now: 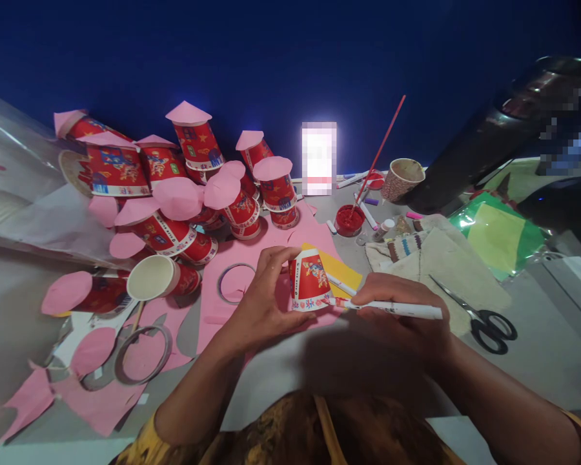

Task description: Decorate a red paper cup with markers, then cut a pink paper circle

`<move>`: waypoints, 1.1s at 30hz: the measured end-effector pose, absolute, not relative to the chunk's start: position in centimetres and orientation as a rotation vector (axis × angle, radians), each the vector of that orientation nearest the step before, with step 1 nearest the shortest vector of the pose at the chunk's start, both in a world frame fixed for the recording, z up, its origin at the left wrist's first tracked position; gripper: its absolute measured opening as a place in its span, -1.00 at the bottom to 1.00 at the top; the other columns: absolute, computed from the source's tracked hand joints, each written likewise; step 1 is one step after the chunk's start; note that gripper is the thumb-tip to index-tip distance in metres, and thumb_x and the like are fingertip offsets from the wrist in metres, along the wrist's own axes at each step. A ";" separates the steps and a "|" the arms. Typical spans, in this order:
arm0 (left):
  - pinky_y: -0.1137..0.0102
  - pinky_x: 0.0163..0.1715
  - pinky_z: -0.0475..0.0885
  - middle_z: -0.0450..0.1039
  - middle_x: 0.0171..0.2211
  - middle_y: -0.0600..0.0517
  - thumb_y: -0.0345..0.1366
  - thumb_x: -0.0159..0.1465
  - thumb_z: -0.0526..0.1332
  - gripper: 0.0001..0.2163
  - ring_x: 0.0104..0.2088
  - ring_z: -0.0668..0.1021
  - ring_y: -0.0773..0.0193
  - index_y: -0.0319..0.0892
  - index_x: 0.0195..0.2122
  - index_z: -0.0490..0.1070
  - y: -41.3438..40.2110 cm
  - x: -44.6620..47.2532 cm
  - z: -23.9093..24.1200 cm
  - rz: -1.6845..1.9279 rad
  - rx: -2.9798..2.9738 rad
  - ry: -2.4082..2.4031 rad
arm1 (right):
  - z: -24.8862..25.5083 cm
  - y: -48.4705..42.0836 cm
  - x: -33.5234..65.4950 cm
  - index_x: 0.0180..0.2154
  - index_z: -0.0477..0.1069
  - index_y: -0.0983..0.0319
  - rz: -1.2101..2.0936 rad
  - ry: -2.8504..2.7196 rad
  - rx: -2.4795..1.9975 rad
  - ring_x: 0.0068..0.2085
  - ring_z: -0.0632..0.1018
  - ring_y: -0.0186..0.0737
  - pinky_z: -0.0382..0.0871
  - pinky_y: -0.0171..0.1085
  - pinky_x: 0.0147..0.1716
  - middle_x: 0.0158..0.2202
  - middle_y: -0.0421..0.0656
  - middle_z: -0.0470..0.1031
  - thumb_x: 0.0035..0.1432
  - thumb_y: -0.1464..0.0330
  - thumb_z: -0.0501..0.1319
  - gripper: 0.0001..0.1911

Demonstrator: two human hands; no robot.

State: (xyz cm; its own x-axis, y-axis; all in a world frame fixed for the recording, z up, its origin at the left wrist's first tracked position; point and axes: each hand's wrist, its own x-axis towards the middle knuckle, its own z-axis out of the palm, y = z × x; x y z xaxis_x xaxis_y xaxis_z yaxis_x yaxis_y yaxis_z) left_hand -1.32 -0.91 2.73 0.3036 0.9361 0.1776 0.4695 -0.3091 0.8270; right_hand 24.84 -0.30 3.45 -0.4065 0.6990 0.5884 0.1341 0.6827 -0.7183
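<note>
My left hand (264,297) grips a red printed paper cup (308,279) turned upside down on a pink paper sheet (252,258). In my right hand (401,316) lies a white marker pen (392,309), pinched in the fingers, its tip touching the cup's lower rim. A yellow paper piece (341,268) shows just behind the cup. Both hands are closed around what they hold.
A pile of red cups with pink paper cone lids (184,187) fills the back left. Black scissors (484,320) lie on the right, on and beside a cloth pouch (436,258). A red paint pot with a brush (349,219), a tape ring (142,354) and pink scraps lie around.
</note>
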 end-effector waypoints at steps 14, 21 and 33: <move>-0.07 0.29 0.45 0.27 0.25 -0.14 -0.05 0.18 0.54 -0.24 0.31 0.39 -0.13 0.08 0.33 0.21 -0.9 -1.5 2.3 0.896 1.959 1.247 | 3.1 -0.2 24.9 -0.18 0.59 0.21 0.739 -1.910 -0.623 -0.46 0.62 -0.22 0.45 -0.27 -0.44 -0.46 -0.14 0.64 0.39 0.40 0.30 -0.93; -0.09 0.31 0.44 0.25 0.27 -0.15 -0.07 0.18 0.54 -0.22 0.33 0.38 -0.12 0.08 0.34 0.18 -0.9 -1.4 2.4 0.884 1.962 1.253 | 3.3 -0.1 24.9 -0.20 0.58 0.22 0.734 -1.926 -0.647 -0.47 0.61 -0.22 0.45 -0.27 -0.45 -0.47 -0.13 0.63 0.41 0.38 0.28 -0.89; -0.09 0.41 0.34 0.23 0.34 -0.14 -0.16 0.18 0.52 -0.22 0.37 0.38 -0.11 0.07 0.36 0.17 -1.0 -1.4 1.9 0.937 1.845 1.262 | 3.2 -0.9 25.6 -0.19 0.57 0.14 0.839 -1.677 -0.903 -0.44 0.60 -0.20 0.48 -0.28 -0.47 -0.37 -0.15 0.64 0.35 0.33 0.35 -0.96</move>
